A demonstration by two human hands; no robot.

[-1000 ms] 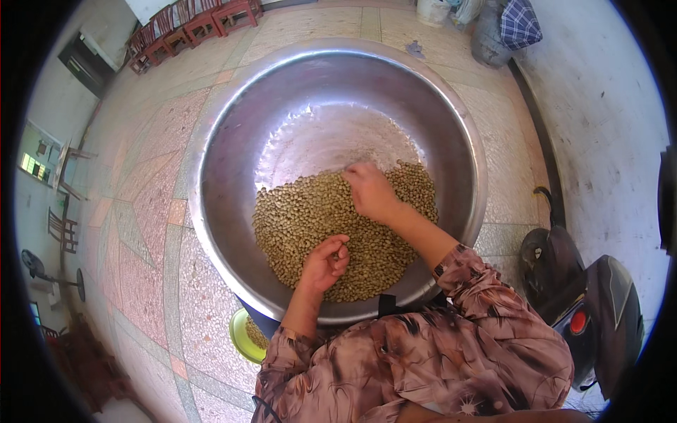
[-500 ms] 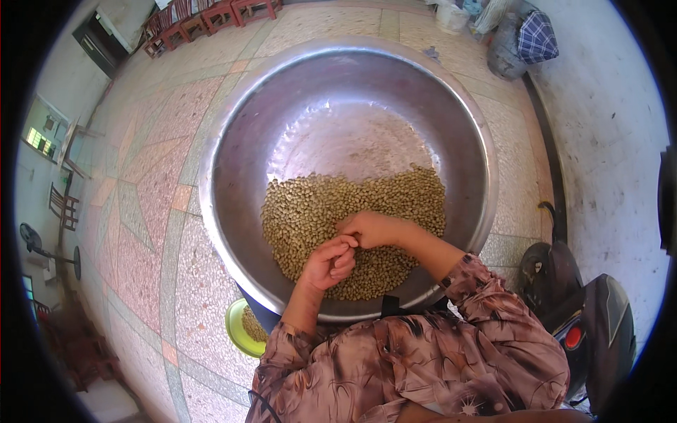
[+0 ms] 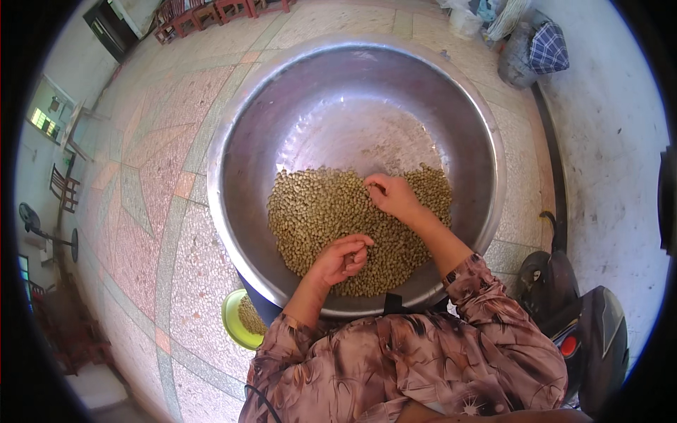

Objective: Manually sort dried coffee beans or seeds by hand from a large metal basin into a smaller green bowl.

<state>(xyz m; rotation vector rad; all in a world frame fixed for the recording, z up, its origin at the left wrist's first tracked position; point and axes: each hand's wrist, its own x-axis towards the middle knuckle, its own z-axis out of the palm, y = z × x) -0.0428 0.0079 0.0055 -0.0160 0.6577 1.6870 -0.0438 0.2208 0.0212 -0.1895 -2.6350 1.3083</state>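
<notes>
A large round metal basin [image 3: 471,233] sits right in front of me. Small greenish-tan beans or seeds [image 3: 317,204] cover the near half of its bottom. My right hand [image 3: 393,195] is at the far edge of the pile, its thumb and fingers pinched together down at the beans. Nearer to me, my left hand [image 3: 343,259] hovers low over the pile with its palm turned inward and its fingers curled. Whatever either hand holds is too small or too hidden to make out. The two hands are apart.
A green bowl [image 3: 233,321] holding similar beans is low beside the basin on the left. At the right stands a dark motor scooter [image 3: 599,338] near the wall. Red wooden chairs [image 3: 218,10] line the far side, and a container under a checked cloth [image 3: 549,48] stands far right.
My right hand has moved away from the left, forward and to the right, to the far edge of the pile. My left hand has shifted slightly right. The whole view has shifted a little.
</notes>
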